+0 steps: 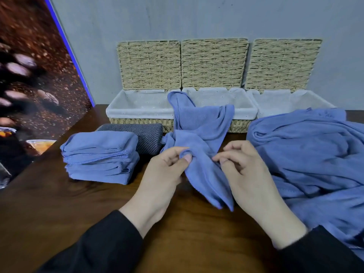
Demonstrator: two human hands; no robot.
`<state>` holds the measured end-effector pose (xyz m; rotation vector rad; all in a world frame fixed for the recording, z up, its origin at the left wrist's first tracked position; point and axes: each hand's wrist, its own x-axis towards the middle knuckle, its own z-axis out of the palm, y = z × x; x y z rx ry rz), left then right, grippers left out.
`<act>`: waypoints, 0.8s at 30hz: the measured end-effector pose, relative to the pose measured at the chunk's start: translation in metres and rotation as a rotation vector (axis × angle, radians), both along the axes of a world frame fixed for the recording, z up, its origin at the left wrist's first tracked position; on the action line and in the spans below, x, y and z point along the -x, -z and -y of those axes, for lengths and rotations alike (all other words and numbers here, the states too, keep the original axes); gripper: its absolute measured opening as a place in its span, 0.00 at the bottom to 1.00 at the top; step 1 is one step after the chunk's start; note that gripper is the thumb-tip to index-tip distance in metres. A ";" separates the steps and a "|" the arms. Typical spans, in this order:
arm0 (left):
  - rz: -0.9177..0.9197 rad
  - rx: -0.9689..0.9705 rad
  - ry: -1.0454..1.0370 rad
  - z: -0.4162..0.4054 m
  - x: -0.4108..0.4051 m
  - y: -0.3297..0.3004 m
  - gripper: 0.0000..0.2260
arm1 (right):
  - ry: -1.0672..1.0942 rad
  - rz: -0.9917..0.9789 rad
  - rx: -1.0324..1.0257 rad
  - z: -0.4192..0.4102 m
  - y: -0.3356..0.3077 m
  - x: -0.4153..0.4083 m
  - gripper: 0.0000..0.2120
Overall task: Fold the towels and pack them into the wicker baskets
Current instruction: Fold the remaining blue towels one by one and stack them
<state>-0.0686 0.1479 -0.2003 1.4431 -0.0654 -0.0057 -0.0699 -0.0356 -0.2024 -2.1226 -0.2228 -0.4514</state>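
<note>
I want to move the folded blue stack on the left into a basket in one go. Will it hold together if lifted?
Probably only if supported from below: the folded blue stack is soft cloth with loose, rounded edges. The layers look unbound, so they may slide apart or sag. It likely weighs little, like the limp towel in the left hand.

Three wicker baskets [137, 121] sit open, lids up, white liners showing. In front of them: a crumpled blue towel [199, 134], a folded blue stack [100, 156] plus a rolled grey towel [145, 134] left, loose blue pile [307, 154] right.
</note>
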 end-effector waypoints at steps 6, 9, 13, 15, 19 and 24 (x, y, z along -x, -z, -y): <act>0.074 -0.145 -0.027 0.015 0.018 -0.028 0.09 | -0.216 -0.119 -0.063 -0.016 -0.016 0.033 0.07; 0.163 -0.289 -0.001 0.020 0.022 -0.039 0.07 | -0.141 -0.034 0.015 -0.019 -0.013 0.041 0.10; 0.265 -0.475 0.011 0.012 0.025 -0.059 0.04 | -0.081 -0.006 0.050 -0.014 -0.027 0.050 0.15; 0.309 -0.589 0.064 0.005 0.029 -0.070 0.03 | -0.012 0.026 0.128 -0.006 -0.037 0.051 0.12; 0.401 -1.210 0.117 -0.015 0.032 -0.083 0.05 | 0.108 0.075 0.185 0.023 -0.068 0.053 0.07; 0.404 -1.312 -0.167 -0.054 0.025 -0.101 0.07 | 0.294 0.076 0.546 0.049 -0.094 0.045 0.08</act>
